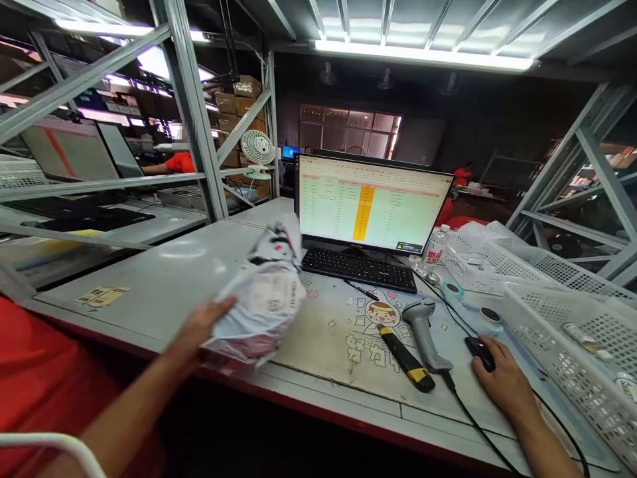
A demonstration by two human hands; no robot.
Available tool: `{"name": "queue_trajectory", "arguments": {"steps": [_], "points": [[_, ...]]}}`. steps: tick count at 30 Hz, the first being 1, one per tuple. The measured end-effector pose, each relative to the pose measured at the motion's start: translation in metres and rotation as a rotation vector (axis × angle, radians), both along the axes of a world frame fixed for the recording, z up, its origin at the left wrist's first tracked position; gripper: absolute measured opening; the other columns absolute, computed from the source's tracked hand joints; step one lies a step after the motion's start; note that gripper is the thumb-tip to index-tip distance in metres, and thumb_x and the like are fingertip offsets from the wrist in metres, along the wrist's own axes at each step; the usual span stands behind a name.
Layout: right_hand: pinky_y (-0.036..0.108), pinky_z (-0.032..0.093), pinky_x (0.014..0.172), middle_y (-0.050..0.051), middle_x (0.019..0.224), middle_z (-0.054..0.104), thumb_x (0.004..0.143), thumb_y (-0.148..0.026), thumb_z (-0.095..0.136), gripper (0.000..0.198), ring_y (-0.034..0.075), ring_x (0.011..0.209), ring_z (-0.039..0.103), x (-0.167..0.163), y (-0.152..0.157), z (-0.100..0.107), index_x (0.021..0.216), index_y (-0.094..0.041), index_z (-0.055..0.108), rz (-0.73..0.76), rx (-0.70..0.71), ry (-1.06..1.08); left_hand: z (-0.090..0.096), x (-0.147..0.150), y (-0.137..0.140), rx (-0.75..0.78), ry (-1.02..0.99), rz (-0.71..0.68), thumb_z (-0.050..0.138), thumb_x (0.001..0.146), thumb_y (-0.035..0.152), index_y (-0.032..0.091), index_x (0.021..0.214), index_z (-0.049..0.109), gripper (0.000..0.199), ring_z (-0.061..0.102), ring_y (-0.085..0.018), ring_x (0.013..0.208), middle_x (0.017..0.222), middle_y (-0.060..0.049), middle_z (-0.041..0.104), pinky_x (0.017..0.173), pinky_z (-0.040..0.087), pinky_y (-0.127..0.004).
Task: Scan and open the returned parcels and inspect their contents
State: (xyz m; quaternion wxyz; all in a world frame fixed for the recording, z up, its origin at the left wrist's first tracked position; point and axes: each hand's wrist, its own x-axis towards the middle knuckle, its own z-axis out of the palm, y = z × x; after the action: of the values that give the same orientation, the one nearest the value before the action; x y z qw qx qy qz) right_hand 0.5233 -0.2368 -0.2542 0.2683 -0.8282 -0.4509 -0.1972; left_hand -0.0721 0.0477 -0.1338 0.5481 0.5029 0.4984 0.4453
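Note:
My left hand (pixel 202 325) is closed on the near left edge of a plastic-bagged parcel (pixel 266 299), blurred by motion. A white printed label (pixel 281 292) shows on its upper side, with a black and white patterned part at the far end. The parcel is tilted over the desk, left of the mat. My right hand (pixel 505 375) rests over a black computer mouse (pixel 480 353), fingers curved on it. Between the hands lie a grey barcode scanner (pixel 425 335) and a black and yellow utility knife (pixel 405 358) on the printed desk mat (pixel 328 345).
A monitor (pixel 368 202) showing a spreadsheet stands behind a keyboard (pixel 358 269). White perforated baskets (pixel 562 338) line the right side, near a bottle (pixel 435 245) and tape rolls (pixel 490 315). Metal shelf posts (pixel 192 113) rise at left. Red clothing (pixel 44 385) fills the lower left.

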Motion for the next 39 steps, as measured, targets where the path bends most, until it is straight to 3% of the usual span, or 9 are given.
{"name": "queue_trajectory", "arguments": {"steps": [4,9,15,21,25,28,32,35,39], "points": [[0.048,0.054,0.109,0.012,0.143,0.063,0.095,-0.051,0.048,0.054,0.033,0.127,0.066,0.000,0.002,-0.001,0.141,-0.025,0.061,0.048,0.002,0.003,-0.032,0.053,0.008,-0.025,-0.085,-0.231,0.092,0.061,0.068,0.013,0.120,0.070,0.084,0.076,-0.032,0.095,0.106,-0.014,0.079,0.076,0.062,-0.035],[0.049,0.054,0.110,0.010,0.146,0.062,0.096,-0.052,0.047,0.054,0.032,0.123,0.068,0.001,0.004,-0.006,0.142,-0.027,0.060,0.021,0.003,-0.003,-0.056,0.061,0.011,0.138,0.041,-0.363,0.086,0.070,0.068,0.016,0.133,0.068,0.084,0.067,-0.039,0.127,0.139,-0.017,0.070,0.105,0.055,-0.043],[0.054,0.046,0.119,0.018,0.145,0.061,0.095,-0.053,0.049,0.059,0.036,0.137,0.059,0.000,0.002,0.003,0.141,-0.018,0.061,0.075,0.056,-0.062,-0.056,0.053,0.009,0.114,-0.082,-0.418,0.091,0.067,0.060,0.017,0.150,0.056,0.100,0.062,-0.039,0.133,0.149,-0.017,0.063,0.105,0.054,-0.041],[0.054,0.049,0.114,0.021,0.130,0.069,0.097,-0.049,0.052,0.048,0.036,0.127,0.065,-0.047,0.013,0.052,0.126,-0.013,0.068,0.137,0.175,-0.137,-0.042,0.052,0.005,0.163,-0.090,-0.373,0.091,0.067,0.060,0.016,0.148,0.060,0.098,0.062,-0.038,0.131,0.148,-0.016,0.063,0.101,0.055,-0.038],[0.043,0.057,0.096,0.015,0.117,0.075,0.100,-0.047,0.050,0.043,0.028,0.098,0.073,-0.125,0.034,0.081,0.125,-0.017,0.068,0.204,0.010,0.013,-0.043,0.049,0.001,0.175,-0.094,-0.353,0.085,0.073,0.063,0.017,0.147,0.061,0.091,0.064,-0.038,0.126,0.141,-0.014,0.068,0.102,0.053,-0.039],[0.043,0.055,0.098,0.018,0.130,0.070,0.102,-0.048,0.048,0.054,0.033,0.112,0.071,-0.167,0.055,0.092,0.143,-0.014,0.059,0.047,-0.175,0.049,-0.053,0.055,-0.001,0.182,-0.054,-0.347,0.079,0.076,0.066,0.015,0.146,0.062,0.088,0.064,-0.039,0.127,0.141,-0.015,0.068,0.106,0.051,-0.043],[0.048,0.052,0.101,0.027,0.136,0.066,0.102,-0.048,0.049,0.071,0.040,0.123,0.067,-0.176,0.084,0.095,0.158,-0.006,0.042,-0.224,-0.426,0.141,-0.064,0.063,-0.002,0.252,0.062,-0.362,0.071,0.079,0.066,0.010,0.141,0.065,0.084,0.062,-0.039,0.130,0.140,-0.018,0.068,0.113,0.046,-0.046],[0.048,0.053,0.099,0.027,0.129,0.069,0.100,-0.042,0.054,0.073,0.041,0.123,0.068,-0.171,0.100,0.094,0.159,-0.001,0.037,-0.257,-0.555,0.234,-0.061,0.065,-0.002,0.276,0.098,-0.422,0.063,0.084,0.067,0.010,0.136,0.068,0.077,0.065,-0.037,0.124,0.133,-0.017,0.072,0.110,0.049,-0.045],[0.046,0.054,0.098,0.029,0.130,0.069,0.097,-0.033,0.057,0.068,0.040,0.124,0.068,-0.170,0.111,0.097,0.155,0.000,0.039,-0.293,-0.568,0.250,-0.051,0.064,0.002,0.316,0.194,-0.493,0.058,0.086,0.069,0.012,0.119,0.077,0.069,0.067,-0.036,0.116,0.119,-0.014,0.078,0.103,0.053,-0.041]]}}
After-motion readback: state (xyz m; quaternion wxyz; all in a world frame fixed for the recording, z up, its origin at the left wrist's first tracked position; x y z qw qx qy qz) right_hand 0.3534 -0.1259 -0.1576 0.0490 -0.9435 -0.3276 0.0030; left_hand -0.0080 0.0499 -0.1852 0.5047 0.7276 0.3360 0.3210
